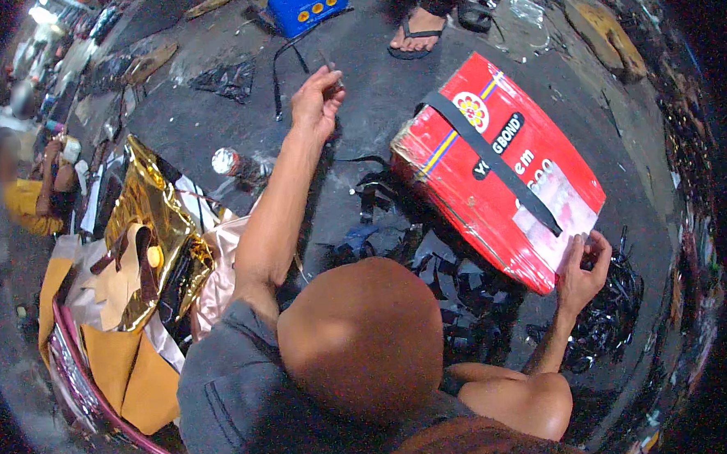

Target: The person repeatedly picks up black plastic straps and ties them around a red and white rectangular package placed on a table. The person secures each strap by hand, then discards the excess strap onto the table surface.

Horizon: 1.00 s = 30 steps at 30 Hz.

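At the upper middle, my left arm stretches forward. My left hand [318, 106] is closed in a pinch on a thin dark blade-like piece [327, 62], too small to make out clearly. To the right lies a large red box [503, 150] with a flower print, tilted slantwise over the floor. Across its top runs a flat black strap [491, 156]. A whitish, worn patch [544, 217] covers the lower part of that face. Curled at the box's near right corner, my right hand [584, 273] touches its edge with thumb and fingers.
Black scraps [457, 288] lie beneath the box, and a black tangle [603, 321] sits beside my right forearm. Gold foil [153, 213] and tan sheets [128, 371] are heaped left, near a clear bottle [228, 162]. Ahead stand a blue container [309, 8] and another person's sandalled foot [421, 33].
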Tool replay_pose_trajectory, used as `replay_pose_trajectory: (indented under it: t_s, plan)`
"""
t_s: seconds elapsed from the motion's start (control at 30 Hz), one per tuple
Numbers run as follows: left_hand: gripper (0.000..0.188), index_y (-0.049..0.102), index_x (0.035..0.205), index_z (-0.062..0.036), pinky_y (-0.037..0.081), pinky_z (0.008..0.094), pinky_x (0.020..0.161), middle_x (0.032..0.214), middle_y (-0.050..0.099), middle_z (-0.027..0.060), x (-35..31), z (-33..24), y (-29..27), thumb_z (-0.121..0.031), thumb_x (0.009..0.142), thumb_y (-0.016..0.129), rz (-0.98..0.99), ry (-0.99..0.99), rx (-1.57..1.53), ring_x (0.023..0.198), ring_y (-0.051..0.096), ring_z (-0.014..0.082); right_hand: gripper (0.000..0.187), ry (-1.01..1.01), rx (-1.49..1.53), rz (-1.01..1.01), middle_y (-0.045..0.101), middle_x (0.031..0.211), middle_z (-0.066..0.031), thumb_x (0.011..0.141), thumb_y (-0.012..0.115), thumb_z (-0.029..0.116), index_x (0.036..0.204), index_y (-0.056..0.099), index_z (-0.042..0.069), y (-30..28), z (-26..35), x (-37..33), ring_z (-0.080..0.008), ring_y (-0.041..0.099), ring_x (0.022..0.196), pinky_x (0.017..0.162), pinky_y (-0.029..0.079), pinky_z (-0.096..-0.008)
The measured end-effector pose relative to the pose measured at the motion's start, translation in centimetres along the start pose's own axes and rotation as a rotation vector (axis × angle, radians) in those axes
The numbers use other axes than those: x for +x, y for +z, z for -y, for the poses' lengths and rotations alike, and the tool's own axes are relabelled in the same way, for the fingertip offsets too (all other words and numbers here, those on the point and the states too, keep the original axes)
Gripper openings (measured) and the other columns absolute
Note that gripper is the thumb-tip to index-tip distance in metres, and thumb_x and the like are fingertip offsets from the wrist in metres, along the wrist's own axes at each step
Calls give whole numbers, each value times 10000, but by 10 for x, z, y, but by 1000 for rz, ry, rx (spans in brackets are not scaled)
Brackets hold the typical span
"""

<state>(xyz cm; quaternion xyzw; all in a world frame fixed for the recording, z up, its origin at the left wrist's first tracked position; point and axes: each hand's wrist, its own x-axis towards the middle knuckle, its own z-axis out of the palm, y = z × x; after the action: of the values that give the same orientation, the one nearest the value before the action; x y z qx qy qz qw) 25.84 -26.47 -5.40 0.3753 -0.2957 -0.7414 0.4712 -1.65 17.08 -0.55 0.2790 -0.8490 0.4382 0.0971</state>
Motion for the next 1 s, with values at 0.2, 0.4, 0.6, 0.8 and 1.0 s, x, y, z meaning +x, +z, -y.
replay_pose_trajectory:
  t_s: [0.2,0.4,0.6,0.8,1.0]
  plan:
    - [374,587,1211,-51,526,285,693,920,676,51,-54,-18,68,-78,860,714,242,-9,-140,817,644,149,164,-133,-78,74,608,923,-76,871,693,109,1002,644,23,5,32,9,-198,587,820,755,478,-318]
    - [373,569,1231,-44,509,266,716,1024,665,57,-30,-54,121,-109,884,689,275,237,-30,866,635,161,127,-91,-32,75,600,894,-89,872,673,98,961,643,13,6,32,5,-212,600,821,754,481,-324]
    - [115,654,969,-75,470,267,656,870,686,48,6,-72,145,-91,862,693,220,382,4,779,640,158,122,-130,-20,69,587,874,-103,875,662,90,959,637,5,3,31,0,-227,605,813,744,489,-334]
    - [62,658,833,-66,501,302,699,787,651,50,45,-92,163,-40,798,701,281,500,-186,734,609,186,123,-176,-12,84,599,872,-129,866,665,110,946,649,18,-4,24,6,-274,617,821,737,495,-347]
    - [82,696,958,-23,536,279,727,894,707,62,-56,-36,207,-9,880,677,394,812,297,807,671,166,139,-95,25,10,644,894,-98,839,695,110,947,670,25,-16,11,10,-226,643,812,739,511,-324]
